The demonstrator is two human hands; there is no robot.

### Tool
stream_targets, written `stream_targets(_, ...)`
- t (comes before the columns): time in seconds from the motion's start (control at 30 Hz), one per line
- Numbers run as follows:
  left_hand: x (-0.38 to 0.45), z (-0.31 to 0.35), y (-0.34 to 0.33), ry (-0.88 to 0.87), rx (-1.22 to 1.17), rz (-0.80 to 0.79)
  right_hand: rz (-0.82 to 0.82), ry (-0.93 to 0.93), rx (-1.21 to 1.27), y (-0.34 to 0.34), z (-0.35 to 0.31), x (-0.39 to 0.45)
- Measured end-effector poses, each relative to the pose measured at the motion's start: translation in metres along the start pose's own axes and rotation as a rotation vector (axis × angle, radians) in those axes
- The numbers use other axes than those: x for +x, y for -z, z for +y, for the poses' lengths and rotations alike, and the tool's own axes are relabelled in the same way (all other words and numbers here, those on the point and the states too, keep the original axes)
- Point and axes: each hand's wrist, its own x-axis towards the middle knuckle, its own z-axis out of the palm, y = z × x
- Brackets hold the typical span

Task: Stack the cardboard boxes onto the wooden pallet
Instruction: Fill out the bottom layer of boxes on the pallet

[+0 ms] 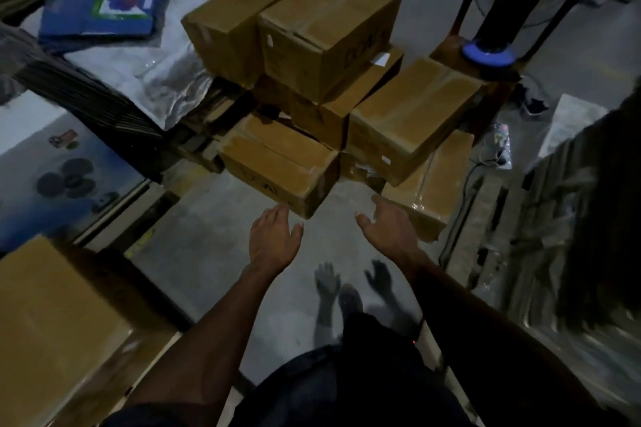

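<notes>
Dim warehouse with a grey concrete floor (208, 253) — taped cardboard boxes (329, 55) heaped just ahead. Left hand (274, 236) and right hand (392, 229) reach toward the nearest box (277, 163), fingers spread, holding nothing — slatted wooden pallet (485, 225) at right.

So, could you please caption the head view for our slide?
Both open hands, left and right, reach toward a pile of taped cardboard boxes.

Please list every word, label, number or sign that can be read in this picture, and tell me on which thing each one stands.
No text can be read with certainty.
Dark handwriting on the side of the top box: too blurred to read.
Dark handwriting on the front of the low front box: too blurred.
White sticker on the top box's left face: too small.
Blue printed sheets: print blurred, unreadable.
</notes>
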Motion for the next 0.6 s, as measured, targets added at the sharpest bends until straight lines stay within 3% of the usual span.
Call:
stream_targets(0.33,0.183,0.039,0.069,0.065,-0.057,0.106,-0.057,0.084,-0.015,0.073,-0.073,0.185)
stream_targets(0.6,0.355,0.023,0.098,0.043,-0.156,0.079,-0.03,-0.004,0.093,0.085,-0.126,0.323)
